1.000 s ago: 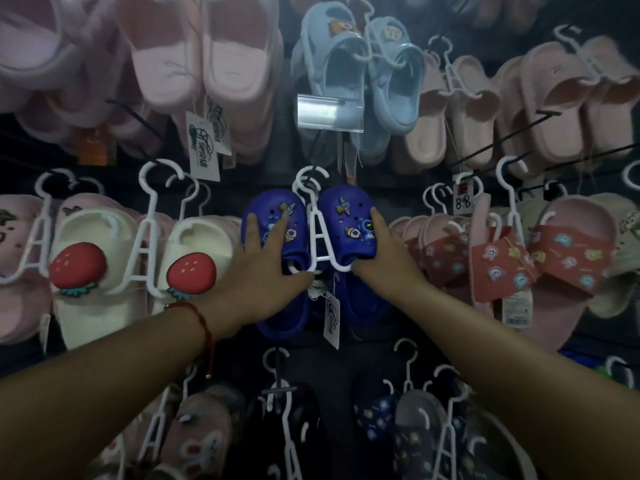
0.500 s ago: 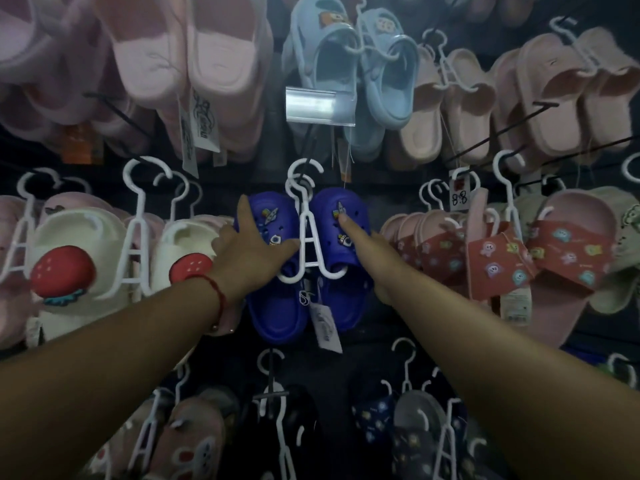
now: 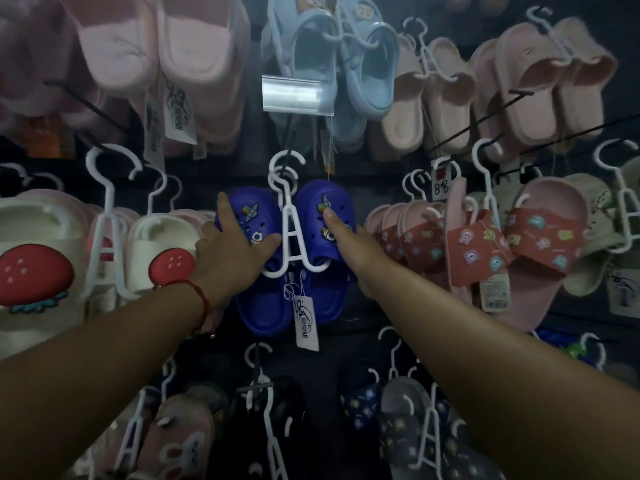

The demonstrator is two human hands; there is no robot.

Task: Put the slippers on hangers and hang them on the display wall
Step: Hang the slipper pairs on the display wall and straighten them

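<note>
A pair of blue slippers (image 3: 263,306) with space charms hangs on a white hanger (image 3: 292,233) in the middle of the display wall. The hanger's hook sits over a black peg below a clear label holder. My left hand (image 3: 232,251) lies flat on the left slipper with fingers spread, thumb near the hanger. My right hand (image 3: 349,240) touches the right slipper (image 3: 329,199) with an outstretched finger. A white tag (image 3: 306,322) dangles under the pair.
White slippers with strawberry charms (image 3: 34,271) hang at the left, pink and red ones (image 3: 540,244) at the right. Pink (image 3: 187,64) and light blue slippers (image 3: 346,64) fill the row above. Dark and patterned pairs (image 3: 401,417) hang below. Black pegs (image 3: 512,98) stick out at the upper right.
Both hands have loosened from holding the blue pair. The right hand went from gripping the right slipper to touching it with a straight finger. The pair now hangs on the peg.
</note>
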